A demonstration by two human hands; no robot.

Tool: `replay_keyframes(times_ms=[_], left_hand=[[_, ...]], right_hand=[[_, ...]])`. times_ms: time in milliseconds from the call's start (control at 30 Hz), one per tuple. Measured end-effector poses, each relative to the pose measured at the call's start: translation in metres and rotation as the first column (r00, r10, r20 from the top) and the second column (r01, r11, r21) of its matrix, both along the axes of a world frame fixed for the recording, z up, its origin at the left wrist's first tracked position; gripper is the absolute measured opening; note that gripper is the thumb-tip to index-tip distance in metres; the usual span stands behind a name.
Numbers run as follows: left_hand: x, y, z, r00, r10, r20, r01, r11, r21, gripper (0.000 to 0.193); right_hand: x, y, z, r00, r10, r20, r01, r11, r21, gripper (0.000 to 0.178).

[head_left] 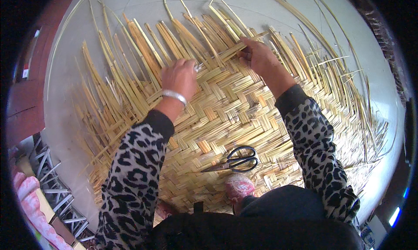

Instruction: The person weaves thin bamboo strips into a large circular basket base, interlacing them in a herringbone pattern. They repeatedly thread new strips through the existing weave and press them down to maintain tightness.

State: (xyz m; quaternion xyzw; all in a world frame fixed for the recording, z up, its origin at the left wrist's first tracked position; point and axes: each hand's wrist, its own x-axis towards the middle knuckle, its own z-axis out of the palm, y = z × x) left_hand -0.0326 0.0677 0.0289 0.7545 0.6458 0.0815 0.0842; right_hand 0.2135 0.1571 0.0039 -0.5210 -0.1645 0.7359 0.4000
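Note:
A woven mat (244, 115) of flat straw-coloured reed strips lies in front of me, its unwoven ends fanning out at the far side. My right hand (260, 60) is closed at the mat's far edge, thumb and fingers pinching a pale reed strip (230, 52) that runs across the upright ends. Left of it, my left hand (179, 79) is closed low over the same edge, a silver bracelet on its wrist. A small shiny bit (198, 68) shows by its fingers; what that hand grips is hidden.
Black-handled scissors (241, 159) rest on the mat near my body, beside a pink patterned sock (239, 187). Long loose strips (300, 15) curve over the pale floor (139, 6) at the far side and right. Pink cloth (30, 197) and a grey metal rack (56, 189) stand at the lower left.

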Motion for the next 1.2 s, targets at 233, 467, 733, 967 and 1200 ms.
replay_keyframes(times_ms=[233,467,733,967,1200], left_hand=[[-0.004,0.064,-0.017,0.957,0.194,0.213,-0.072,0.877,-0.475,0.026],[-0.001,0.081,-0.009,0.644,0.672,0.364,-0.223,0.621,-0.751,0.027],[-0.01,0.08,0.001,0.159,0.843,0.514,-0.001,0.521,-0.854,0.014],[-0.017,0.078,-0.005,0.545,0.507,0.668,0.136,0.732,-0.667,0.008],[-0.024,0.093,-0.02,0.9,0.141,0.414,0.16,0.775,-0.612,0.016]], right_hand=[[-0.011,0.002,-0.006,0.983,0.146,0.112,-0.139,0.988,-0.064,0.02],[-0.011,-0.015,0.007,0.998,0.056,0.018,-0.057,0.998,0.041,0.02],[-0.011,-0.024,0.016,0.996,0.083,0.011,-0.084,0.985,0.154,0.023],[-0.006,-0.014,0.002,0.988,0.093,-0.125,-0.083,0.993,0.082,0.022],[-0.005,-0.013,0.008,0.984,0.108,-0.145,-0.099,0.993,0.067,0.025]])
